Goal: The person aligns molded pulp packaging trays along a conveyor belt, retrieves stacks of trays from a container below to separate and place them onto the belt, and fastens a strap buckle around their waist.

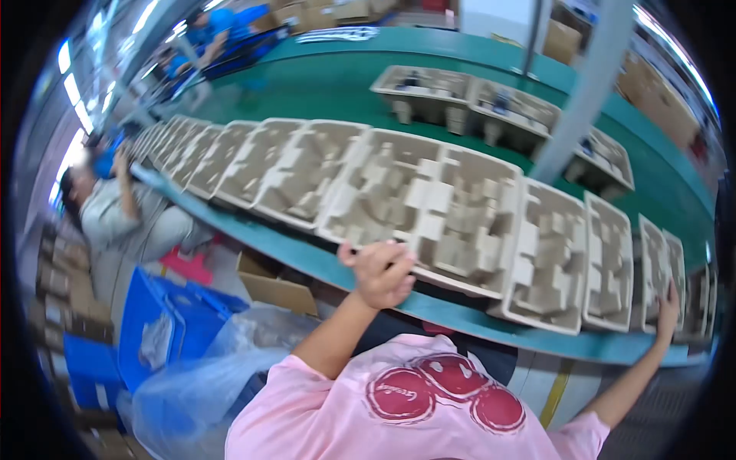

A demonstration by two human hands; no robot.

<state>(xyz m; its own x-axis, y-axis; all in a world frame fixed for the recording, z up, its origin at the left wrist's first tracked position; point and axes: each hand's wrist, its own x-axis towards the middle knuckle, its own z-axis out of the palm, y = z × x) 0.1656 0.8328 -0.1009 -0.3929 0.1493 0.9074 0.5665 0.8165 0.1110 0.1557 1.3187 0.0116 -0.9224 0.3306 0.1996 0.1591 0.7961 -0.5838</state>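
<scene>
A long row of beige moulded pulp trays stands along the workbench, with shaped hollows facing up. My left hand is at the near rim of a middle tray, its fingers curled in. What they hold, if anything, is hidden. Far to the right, my right hand reaches to the near end of a tray. Its fingers stretch upward along the tray's side, and they appear to touch it.
Behind the row, more trays holding small dark parts stand on a green surface. A grey post rises there. Blue bins, clear plastic sheeting and an open carton lie left; another person sits beyond.
</scene>
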